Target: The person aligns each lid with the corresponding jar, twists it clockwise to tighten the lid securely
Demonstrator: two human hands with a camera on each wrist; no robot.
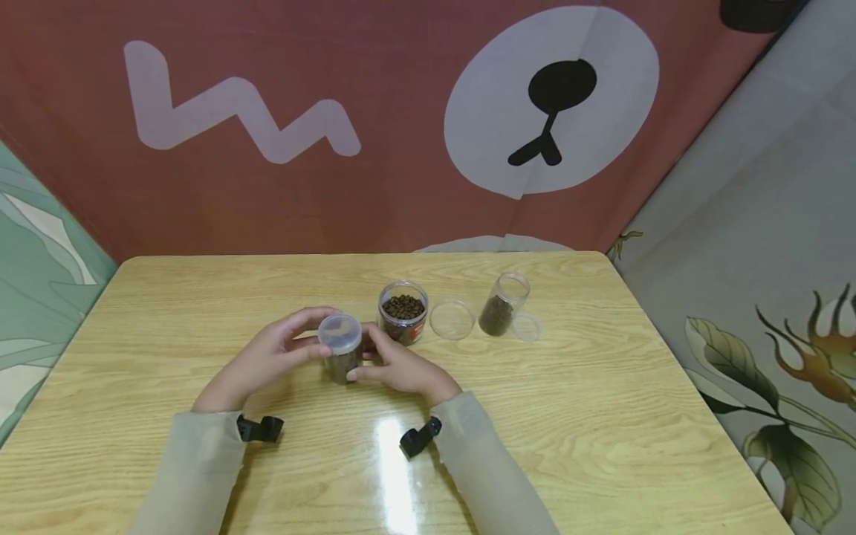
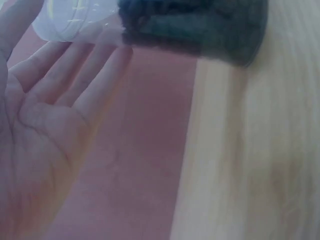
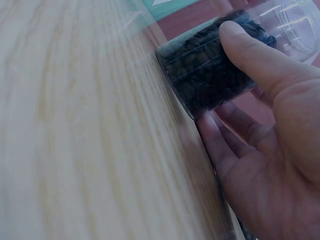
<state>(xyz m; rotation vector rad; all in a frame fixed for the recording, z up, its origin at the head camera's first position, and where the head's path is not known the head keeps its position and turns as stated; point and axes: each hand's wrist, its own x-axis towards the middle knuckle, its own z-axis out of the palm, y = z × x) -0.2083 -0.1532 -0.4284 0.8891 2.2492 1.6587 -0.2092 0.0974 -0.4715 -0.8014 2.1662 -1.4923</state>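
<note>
A clear plastic jar [image 1: 345, 362] with a translucent lid [image 1: 339, 332] on top is partly filled with dark beans, which show close up in the right wrist view [image 3: 210, 65]. My left hand [image 1: 284, 345] holds it near the lid, thumb on the near side and fingers behind. Lower down, my right hand [image 1: 404, 368] grips the jar's body between thumb and fingers. In the left wrist view the left hand's palm [image 2: 50, 130] faces the jar, whose base looks close to the tabletop. Whether the base touches the wood is hard to tell.
Behind the right hand stands an open wide jar [image 1: 403, 312] of brown beans. A round clear lid [image 1: 452, 319] lies beside it. Farther right are an open narrow jar [image 1: 503, 306] with dark contents and a small clear lid [image 1: 526, 327]. The wooden table [image 1: 568, 446] ends at a red curtain.
</note>
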